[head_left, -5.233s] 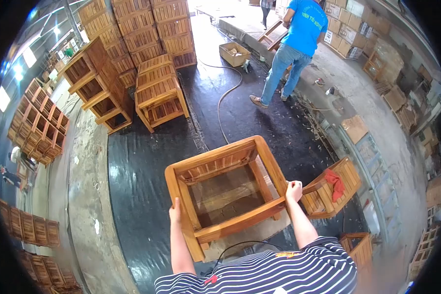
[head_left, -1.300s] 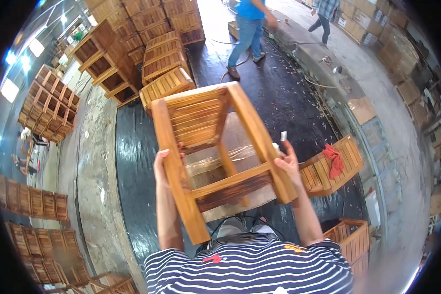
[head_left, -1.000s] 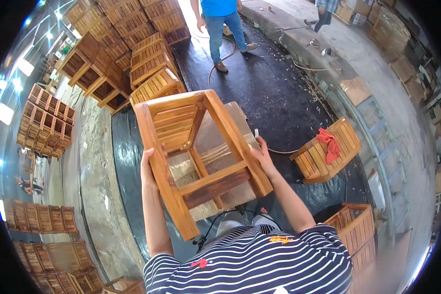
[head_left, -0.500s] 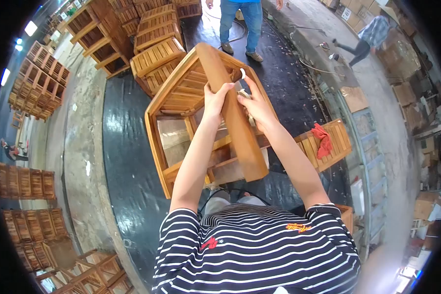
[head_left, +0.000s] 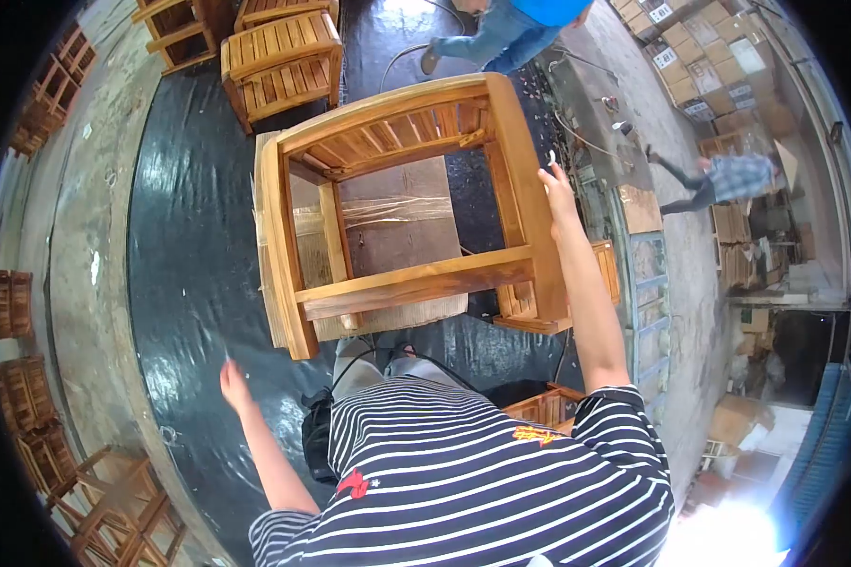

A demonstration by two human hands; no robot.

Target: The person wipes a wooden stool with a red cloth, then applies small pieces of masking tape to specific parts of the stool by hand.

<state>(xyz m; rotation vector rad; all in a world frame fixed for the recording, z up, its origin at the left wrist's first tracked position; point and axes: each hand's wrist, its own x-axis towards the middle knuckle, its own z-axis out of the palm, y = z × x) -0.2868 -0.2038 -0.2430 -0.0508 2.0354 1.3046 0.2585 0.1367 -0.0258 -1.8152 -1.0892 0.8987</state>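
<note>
A wooden frame with slats (head_left: 407, 283) stands over a cardboard sheet (head_left: 397, 208) in front of me. Beside its wide right-hand board is my right hand (head_left: 560, 200), fingers closed around a small white piece (head_left: 552, 159) that sticks out at the fingertips. Whether this hand also touches the board is hard to tell. My left hand (head_left: 235, 386) hangs over the black mat (head_left: 189, 265), away from the frame at the lower left; it is small and blurred, so its fingers are unclear.
Slatted wooden pieces (head_left: 284, 61) stand at the top left, more at the far left. A person in blue (head_left: 501, 33) bends beyond the frame. Another person in a checked shirt (head_left: 739, 177) is at the right, near stacked cardboard boxes (head_left: 695, 57). A hose lies on the floor.
The wooden frame has turned and now sits level across the cardboard. My left hand has let go of its board and moved down left; my right hand has moved right. The person in blue has bent down.
</note>
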